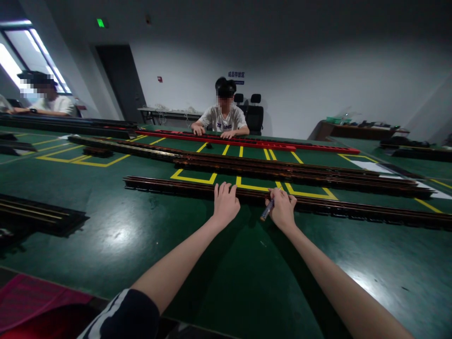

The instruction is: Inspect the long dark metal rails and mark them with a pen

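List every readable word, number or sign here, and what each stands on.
"成品存放区": blue lettering on the wall.
Blue strip below it: too small to read.
Green sign on the wall: too small.
White shirt across the table: chest letters too blurred.

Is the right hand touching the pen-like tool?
Touching: the head view shows the right hand gripping the pen-like tool, one end protruding.

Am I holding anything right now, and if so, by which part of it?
Your right hand holds a pen-like tool by its far part, near end sticking out. Your left hand touches the long dark strip; any grip can't be told.
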`<state>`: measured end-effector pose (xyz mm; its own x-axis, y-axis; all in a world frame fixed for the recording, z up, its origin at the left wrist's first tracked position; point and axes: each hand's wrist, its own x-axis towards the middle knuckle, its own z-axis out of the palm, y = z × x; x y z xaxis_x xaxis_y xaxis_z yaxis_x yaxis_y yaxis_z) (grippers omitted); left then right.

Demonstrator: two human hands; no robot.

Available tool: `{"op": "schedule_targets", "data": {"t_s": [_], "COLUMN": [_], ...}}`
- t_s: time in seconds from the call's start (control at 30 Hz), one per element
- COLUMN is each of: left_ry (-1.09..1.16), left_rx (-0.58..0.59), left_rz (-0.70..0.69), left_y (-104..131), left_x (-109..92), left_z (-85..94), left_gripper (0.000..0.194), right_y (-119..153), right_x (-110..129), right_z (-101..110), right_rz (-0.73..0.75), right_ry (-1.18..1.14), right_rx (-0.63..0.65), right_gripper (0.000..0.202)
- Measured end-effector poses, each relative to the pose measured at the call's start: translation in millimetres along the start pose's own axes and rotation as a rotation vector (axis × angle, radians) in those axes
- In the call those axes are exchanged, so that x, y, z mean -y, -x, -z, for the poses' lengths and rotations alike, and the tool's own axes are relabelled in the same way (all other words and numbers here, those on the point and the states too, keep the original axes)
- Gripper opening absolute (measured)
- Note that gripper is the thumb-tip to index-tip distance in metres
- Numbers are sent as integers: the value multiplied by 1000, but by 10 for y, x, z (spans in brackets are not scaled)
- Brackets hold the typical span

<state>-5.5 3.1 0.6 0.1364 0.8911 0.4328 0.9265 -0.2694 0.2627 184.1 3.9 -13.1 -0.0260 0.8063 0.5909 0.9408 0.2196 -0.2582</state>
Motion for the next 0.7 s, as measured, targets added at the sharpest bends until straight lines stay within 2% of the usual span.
{"op": "schedule_targets", "data": {"t_s": [0.1,0.23,0.37,0.5,0.63,0.7], "left_ry": [-7,-73,-144,-202,-218,-212], "left_rx": [2,11,104,179,170,117], "left_rz": [-13,-108,-74,-42,22,32], "left_y": [-4,-15,-76,-158,-185,-182], "left_x": [59,199,383,648,967,1086], "left_z": [-8,31,140,258,302,279], "left_gripper": [43,43,50,55,53,47], "right_y": [-9,-18,-30,-54,-88,-104], "right_x": [-10,-39,-71,-91,-124,-155], "right_z": [10,17,10,13,23,23], "right_rz": [-14,24,51,35,-6,-24], "right_ry": [-2,28,81,109,146,160], "right_rx": [-7,-23,-38,-13,2,8], "right_gripper": [13,11,6,5,5,5]}}
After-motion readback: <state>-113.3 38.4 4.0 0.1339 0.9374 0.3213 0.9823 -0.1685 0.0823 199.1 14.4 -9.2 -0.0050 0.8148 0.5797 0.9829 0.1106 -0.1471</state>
